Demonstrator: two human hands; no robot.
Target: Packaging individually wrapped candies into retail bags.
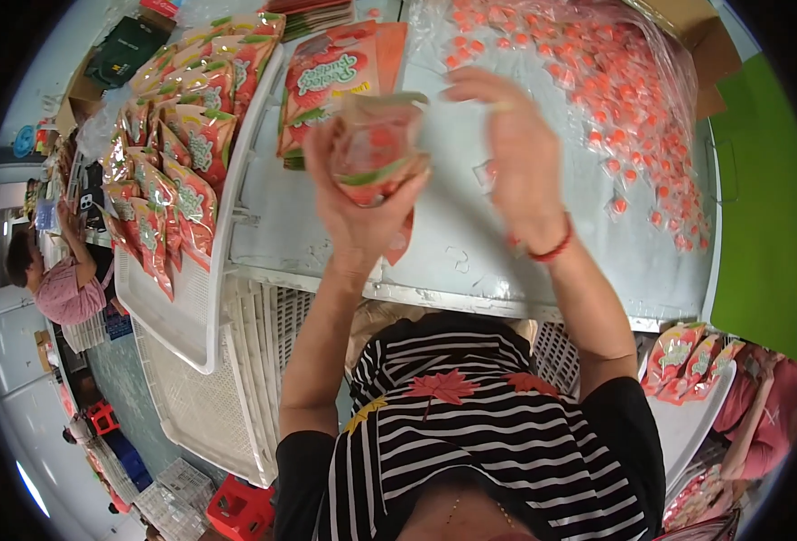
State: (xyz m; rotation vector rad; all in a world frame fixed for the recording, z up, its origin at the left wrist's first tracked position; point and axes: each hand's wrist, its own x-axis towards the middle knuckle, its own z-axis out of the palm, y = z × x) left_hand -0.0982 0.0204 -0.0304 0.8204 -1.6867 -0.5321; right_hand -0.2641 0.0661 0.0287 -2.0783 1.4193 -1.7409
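My left hand is closed around a red, green-trimmed pouch, held upright over the table. Its top gapes, and red-orange wrapped candies show inside. To the right, my right hand hovers above the table, somewhat blurred, with its fingers reaching toward the pouch and apart from it; I see nothing held in them. A wrapped candy shows beside that hand. Behind the pouch lies a stack of flat red pouches. A large pile of individually wrapped candies spreads over the table's right side.
At the left, a white plastic tray carries many filled pouches, above stacked crates. Another tray with pouches stands at lower right, next to a person in red. A person in pink is farther left. Cardboard edges the candy pile.
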